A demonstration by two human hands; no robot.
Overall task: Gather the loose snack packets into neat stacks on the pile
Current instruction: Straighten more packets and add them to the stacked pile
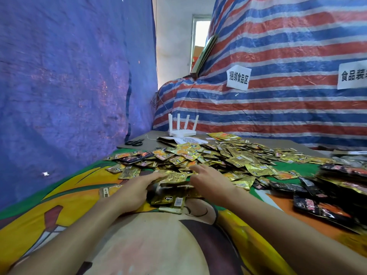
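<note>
**A:** How far along is the gathering?

**B:** Early, I'd judge. One small stack of gold packets [172, 195] sits on the near part of the desk [65, 205], about midway across. The loose gold packets [222, 155] sprawl unsorted from the middle toward the far right corner. Black packets [327, 197] lie heaped along the right edge.

**A:** And the grips?

**B:** The left grip [137, 192] presses the stack's left side, fingers fairly straight, reaching over its top packet. The right grip [210, 181] flanks the right side, fingers spread apart, tips touching the loose heap behind. Neither curls round anything; the stack lies between them, touching both.

**A:** What's left?

**B:** Nearly everything, by the look of it.
</note>
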